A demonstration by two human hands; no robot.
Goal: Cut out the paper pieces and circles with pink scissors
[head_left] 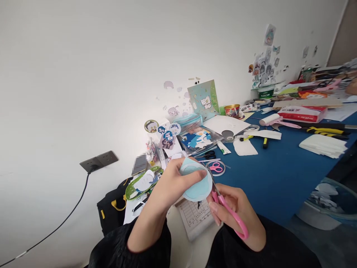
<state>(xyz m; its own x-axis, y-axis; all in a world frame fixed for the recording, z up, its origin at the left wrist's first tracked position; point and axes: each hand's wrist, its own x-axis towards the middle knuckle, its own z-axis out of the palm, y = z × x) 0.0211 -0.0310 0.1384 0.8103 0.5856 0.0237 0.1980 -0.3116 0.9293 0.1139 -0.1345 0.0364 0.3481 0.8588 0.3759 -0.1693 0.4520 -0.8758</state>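
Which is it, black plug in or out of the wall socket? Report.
In: the black plug sits against the wall socket, no prongs showing.

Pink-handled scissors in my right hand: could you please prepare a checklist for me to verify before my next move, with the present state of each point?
1. Scissors held at the handles by the right hand: ok.
2. Light-blue paper held by the left hand, thumb on top: ok.
3. Thumb well away from the blades: not ok, I would say; its tip is close beside them.
4. Left fingers under the paper clear of the blades: cannot tell; they are hidden.
5. Blades spread or closed: cannot tell; they look too thin here.
6. Black-handled scissors lying apart from both hands: ok.
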